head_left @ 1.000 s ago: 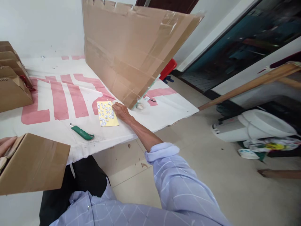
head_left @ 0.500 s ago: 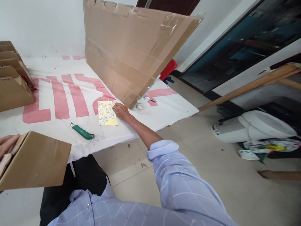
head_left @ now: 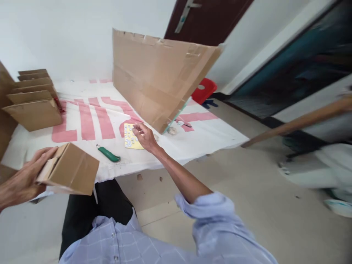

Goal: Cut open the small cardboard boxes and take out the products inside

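Gripping a small box [head_left: 79,168] in our left hand [head_left: 26,178], clamped around the flap end from the left. The box is tilted at the front edge of the cloth-covered table [head_left: 206,137]; we can't tell if it touches down. Our right hand [head_left: 146,138] is over the yellow sheet [head_left: 130,136] with white stickers, which lies flat on the table. Fingertips are bent close together there; we can't tell if we're pinching a sticker. Green utility knife [head_left: 109,154] lies between box and sheet, blade end away from us. Large cardboard panel [head_left: 162,80] stands slanted behind our right hand, bottom corner near it. Small round item [head_left: 172,131] sits just right of that corner, too blurred to name. Row of cardboard boxes [head_left: 35,115] stands at our far left. Red plastic seat [head_left: 204,91] is beyond the table.
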{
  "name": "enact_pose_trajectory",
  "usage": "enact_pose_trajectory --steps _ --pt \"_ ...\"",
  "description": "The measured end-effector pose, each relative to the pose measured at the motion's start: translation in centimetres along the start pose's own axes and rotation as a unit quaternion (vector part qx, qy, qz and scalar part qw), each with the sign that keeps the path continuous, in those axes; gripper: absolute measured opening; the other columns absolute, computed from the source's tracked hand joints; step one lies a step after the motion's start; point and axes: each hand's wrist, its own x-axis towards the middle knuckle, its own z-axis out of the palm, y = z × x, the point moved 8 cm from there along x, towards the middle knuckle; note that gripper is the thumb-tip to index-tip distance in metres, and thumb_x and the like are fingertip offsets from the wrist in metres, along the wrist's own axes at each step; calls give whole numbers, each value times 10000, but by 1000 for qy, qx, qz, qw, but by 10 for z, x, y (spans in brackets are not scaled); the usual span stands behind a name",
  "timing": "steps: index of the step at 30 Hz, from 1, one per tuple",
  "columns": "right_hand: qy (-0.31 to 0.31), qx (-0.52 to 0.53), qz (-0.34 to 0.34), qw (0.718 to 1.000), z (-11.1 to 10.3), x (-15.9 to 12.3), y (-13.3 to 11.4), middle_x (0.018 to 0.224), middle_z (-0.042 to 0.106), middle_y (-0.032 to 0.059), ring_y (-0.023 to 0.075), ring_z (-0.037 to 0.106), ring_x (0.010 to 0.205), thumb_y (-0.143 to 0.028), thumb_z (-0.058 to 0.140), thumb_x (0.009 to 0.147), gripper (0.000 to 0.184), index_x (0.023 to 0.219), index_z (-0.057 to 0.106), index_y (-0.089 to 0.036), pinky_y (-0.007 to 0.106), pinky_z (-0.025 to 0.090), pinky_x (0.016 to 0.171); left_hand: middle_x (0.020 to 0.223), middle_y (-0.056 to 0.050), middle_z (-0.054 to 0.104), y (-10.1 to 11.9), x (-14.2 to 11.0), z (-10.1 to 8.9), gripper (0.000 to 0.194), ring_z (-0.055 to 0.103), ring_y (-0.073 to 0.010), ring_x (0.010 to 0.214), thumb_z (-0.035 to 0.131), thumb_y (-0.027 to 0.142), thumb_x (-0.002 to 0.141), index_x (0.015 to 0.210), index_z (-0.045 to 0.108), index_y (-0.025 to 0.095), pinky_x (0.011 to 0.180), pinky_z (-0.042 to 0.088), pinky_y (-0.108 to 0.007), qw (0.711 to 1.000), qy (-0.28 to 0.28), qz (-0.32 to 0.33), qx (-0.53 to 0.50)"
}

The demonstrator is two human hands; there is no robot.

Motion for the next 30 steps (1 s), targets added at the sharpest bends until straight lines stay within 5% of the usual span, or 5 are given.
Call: enact_pose_trajectory --steps 5,9,17,22,30 --pt "-134 251 -138 949 70 -73 -152 1678 579 177 391 583 1538 -751 853 882 1031 1715 460 -289 591 506 1262 1804 -147 363 18 3 -6 1055 516 -403 1584 609 242 817 1800 230 300 1281 469 -594 996 -68 -27 -49" --pt "-201 271 -130 932 100 -100 -207 1854 332 200 450 330 1716 -688 1013 700 1440 1834 221 -288 658 344 1386 1792 -148 381 25 5 -5 1114 516 -392 1588 615 195 751 1798 252 308 1281 471 -614 995 -69 -37 -70" --pt "-200 322 -36 925 90 -118 -137 1847 368 149 388 376 1710 -382 893 822 1230 1836 197 -366 652 384 1360 1869 -178 306 -8 -17 1 1170 357 -449 1706 843 411 840 1827 222 317 1346 382 -660 986 2 -62 -153" --pt "-241 362 42 899 105 -141 -97 1865 350 146 381 391 1704 -390 861 797 1183 1818 267 -331 611 406 1349 1881 -281 226 -37 -28 50 1509 229 -497 1753 990 631 702 1847 75 271 1328 348 -726 943 18 -83 -322" --pt "-215 325 139 910 112 -154 -59 1326 821 126 379 734 1294 -409 783 753 624 1346 749 -218 543 592 1153 1738 -244 461 -9 -21 108 1563 391 -506 1666 1007 619 637 1847 91 244 1332 324 -719 904 81 -70 -413"
